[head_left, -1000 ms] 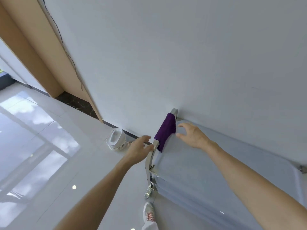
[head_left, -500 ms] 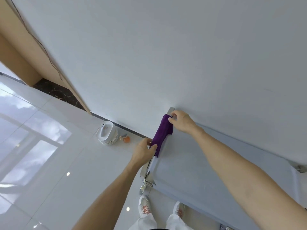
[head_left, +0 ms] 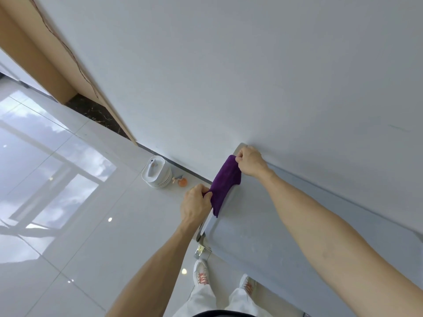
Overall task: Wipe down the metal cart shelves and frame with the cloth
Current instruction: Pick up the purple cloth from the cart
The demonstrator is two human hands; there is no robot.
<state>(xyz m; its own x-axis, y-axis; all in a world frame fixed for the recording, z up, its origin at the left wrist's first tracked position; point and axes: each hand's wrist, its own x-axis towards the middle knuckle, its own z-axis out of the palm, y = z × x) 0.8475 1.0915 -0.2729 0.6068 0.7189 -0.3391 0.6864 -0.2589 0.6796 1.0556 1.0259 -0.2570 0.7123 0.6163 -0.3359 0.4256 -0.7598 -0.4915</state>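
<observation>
The purple cloth (head_left: 225, 184), draped over the end rail of the metal cart (head_left: 263, 229) beside the white wall (head_left: 229, 65), is pinched at its far end by the right hand (head_left: 250, 162) and at its near end by the left hand (head_left: 195, 205), with open tiled floor (head_left: 80, 225) lying to the left.

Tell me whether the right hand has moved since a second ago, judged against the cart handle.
Yes. The right hand has gone from hovering over the cart top to the far end of the cart handle, where it pinches the purple cloth.
</observation>
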